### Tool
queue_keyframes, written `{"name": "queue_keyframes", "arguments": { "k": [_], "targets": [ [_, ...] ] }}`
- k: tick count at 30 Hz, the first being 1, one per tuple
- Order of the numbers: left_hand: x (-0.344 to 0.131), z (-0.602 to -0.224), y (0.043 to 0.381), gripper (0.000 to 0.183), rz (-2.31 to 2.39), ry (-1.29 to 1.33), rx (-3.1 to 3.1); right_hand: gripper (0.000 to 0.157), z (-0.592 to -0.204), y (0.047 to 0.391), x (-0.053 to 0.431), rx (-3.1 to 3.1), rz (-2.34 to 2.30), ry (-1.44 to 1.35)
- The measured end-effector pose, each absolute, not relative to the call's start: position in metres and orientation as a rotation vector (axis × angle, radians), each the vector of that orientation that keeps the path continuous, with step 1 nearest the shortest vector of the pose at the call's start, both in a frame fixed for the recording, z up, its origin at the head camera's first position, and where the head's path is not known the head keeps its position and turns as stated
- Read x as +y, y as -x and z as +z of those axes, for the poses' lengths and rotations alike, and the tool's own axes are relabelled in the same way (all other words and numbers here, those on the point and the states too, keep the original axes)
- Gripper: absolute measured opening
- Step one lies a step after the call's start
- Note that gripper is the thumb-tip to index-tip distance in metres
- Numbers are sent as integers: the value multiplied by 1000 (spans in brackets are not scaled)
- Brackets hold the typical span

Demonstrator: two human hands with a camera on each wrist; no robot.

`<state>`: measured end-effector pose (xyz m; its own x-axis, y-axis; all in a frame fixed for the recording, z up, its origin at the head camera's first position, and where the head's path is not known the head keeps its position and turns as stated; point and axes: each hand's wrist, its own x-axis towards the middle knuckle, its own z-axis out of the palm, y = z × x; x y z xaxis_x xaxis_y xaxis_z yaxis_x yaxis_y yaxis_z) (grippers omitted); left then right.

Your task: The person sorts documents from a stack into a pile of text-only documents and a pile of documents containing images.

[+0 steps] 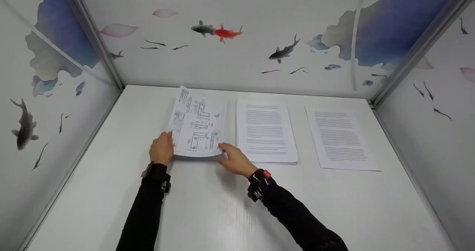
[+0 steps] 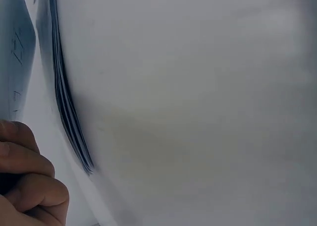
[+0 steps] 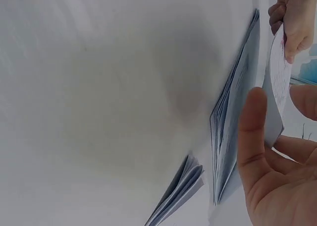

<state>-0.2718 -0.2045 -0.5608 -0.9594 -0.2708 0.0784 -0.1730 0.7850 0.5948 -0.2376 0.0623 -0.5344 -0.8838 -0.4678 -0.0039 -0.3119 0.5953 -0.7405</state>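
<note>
My left hand (image 1: 161, 149) grips the left edge of a printed sheet of technical drawings (image 1: 200, 132), its fingers curled in the left wrist view. At the sheet's near right corner is my right hand (image 1: 237, 161), thumb over the top and fingers beneath. The right wrist view has the lifted sheet (image 3: 273, 97) between that thumb (image 3: 304, 99) and the fingers, with the left hand (image 3: 297, 23) holding its far side. Below the raised sheet lies a stack of papers (image 3: 235, 117), also seen edge-on as a paper stack (image 2: 69, 102) in the left wrist view.
A pile of text pages (image 1: 265, 132) lies just right of the drawings. Farther right is another text page (image 1: 343, 139). The white table (image 1: 207, 214) is bordered by printed wall panels (image 1: 245, 65) at the back and sides.
</note>
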Motion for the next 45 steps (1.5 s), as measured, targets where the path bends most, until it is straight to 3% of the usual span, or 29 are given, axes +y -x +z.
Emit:
{"name": "queue_keyframes", "arguments": {
  "k": [7,14,24,37,45],
  "targets": [
    [-202,-558,274,39,-890,-441,-2938,55,-536,242,62,2565,-1188,557],
    [-203,-555,272,36,-872,-467,-3027,30,-540,242,65,2472,-1247,449],
    [-198,-562,268,25,-670,-437,-2991,27,-541,240,66,2455,-1251,460],
    [-195,-557,263,35,-792,-377,-3007,39,-543,239,66,2395,-1282,424],
    [-191,-562,265,20,-637,-256,-2995,46,-543,236,72,2309,-1316,395]
  ]
}}
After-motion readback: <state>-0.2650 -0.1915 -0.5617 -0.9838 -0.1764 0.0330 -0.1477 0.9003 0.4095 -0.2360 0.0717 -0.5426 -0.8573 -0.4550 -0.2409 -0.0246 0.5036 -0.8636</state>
